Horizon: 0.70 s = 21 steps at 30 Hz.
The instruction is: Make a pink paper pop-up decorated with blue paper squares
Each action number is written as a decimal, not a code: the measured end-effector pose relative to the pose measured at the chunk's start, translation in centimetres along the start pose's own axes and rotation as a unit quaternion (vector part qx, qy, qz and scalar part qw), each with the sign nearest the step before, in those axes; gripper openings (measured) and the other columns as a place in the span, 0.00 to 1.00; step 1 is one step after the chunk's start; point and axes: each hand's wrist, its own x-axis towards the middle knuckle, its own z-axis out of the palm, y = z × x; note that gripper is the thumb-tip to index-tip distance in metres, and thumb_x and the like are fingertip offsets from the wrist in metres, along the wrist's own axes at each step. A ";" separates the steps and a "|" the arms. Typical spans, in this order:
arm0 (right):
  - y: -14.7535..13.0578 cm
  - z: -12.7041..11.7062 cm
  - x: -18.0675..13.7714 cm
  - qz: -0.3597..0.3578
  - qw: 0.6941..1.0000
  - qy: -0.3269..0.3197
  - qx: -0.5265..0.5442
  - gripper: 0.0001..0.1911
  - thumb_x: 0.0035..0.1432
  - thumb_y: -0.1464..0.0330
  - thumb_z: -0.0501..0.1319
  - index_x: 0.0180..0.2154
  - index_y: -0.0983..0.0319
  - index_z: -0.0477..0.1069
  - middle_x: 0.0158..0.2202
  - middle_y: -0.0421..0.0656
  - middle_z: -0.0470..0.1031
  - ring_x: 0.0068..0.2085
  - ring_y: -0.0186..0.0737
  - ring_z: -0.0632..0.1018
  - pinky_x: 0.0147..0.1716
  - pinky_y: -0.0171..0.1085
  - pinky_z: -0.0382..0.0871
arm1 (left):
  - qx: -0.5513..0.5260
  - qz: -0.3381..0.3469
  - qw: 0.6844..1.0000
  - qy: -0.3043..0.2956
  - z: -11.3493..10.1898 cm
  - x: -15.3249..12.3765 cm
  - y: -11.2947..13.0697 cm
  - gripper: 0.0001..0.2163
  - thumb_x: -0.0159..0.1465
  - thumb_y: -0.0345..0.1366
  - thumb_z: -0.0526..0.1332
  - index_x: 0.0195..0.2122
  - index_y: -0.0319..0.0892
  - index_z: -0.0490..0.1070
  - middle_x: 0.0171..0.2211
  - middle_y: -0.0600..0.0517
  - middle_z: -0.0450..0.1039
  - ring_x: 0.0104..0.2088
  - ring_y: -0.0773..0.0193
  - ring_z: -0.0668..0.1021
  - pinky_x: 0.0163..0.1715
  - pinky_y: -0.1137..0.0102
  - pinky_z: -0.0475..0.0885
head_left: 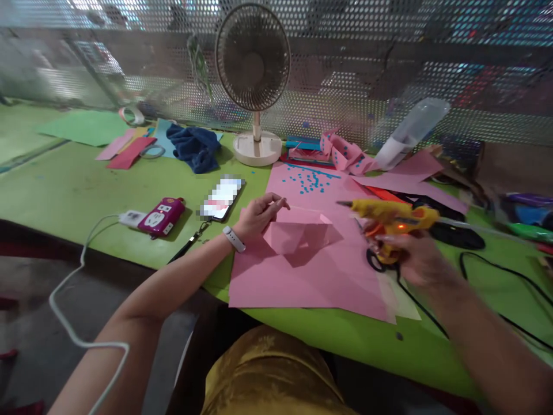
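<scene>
My right hand (417, 256) grips a yellow hot glue gun (391, 213) by its handle; an orange light glows on its side and its nozzle points left. A glue stick (475, 227) runs out of its back end. Fingers bent, my left hand (261, 216) holds the left end of a folded pink paper piece (298, 233), partly hiding that end. This folded piece stands on a large flat pink sheet (302, 288). Just below the glue gun lie black-handled scissors (375, 260), partly covered.
Behind are a fan (254, 69), a blue cloth (194, 147) and a clear bottle (415, 129). On the left lie a phone (222, 196) and a purple power adapter (162, 218) with a white cable. Blue dots (311, 180) are scattered on pink paper. A black cord (417, 302) hangs beside my right arm.
</scene>
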 end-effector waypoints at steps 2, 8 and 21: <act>0.9 1.7 -0.4 0.043 0.996 -0.076 -0.006 0.10 0.43 0.68 0.68 0.33 0.59 0.75 0.28 0.41 0.74 0.24 0.32 0.68 0.21 0.32 0.59 | -0.011 -0.007 1.000 -0.003 0.0 0.0 -0.2 0.20 0.64 0.55 0.56 0.36 0.41 0.71 0.18 0.58 0.63 0.15 0.74 0.62 0.16 0.76 0.54; 1.8 4.3 -0.4 0.053 0.984 -0.149 -0.081 0.10 0.45 0.64 0.68 0.32 0.60 0.75 0.25 0.40 0.73 0.24 0.33 0.69 0.22 0.33 0.63 | -0.038 -0.026 0.999 -0.016 0.0 -0.1 -0.6 0.19 0.65 0.55 0.56 0.37 0.43 0.71 0.16 0.58 0.61 0.15 0.73 0.63 0.16 0.75 0.56; 2.2 5.4 -1.0 0.046 0.972 -0.172 -0.152 0.08 0.51 0.63 0.65 0.32 0.60 0.75 0.24 0.40 0.72 0.24 0.35 0.68 0.20 0.34 0.61 | 0.004 -0.004 1.000 -0.014 0.3 -0.5 0.5 0.17 0.66 0.51 0.55 0.36 0.42 0.70 0.16 0.58 0.61 0.12 0.74 0.62 0.12 0.75 0.53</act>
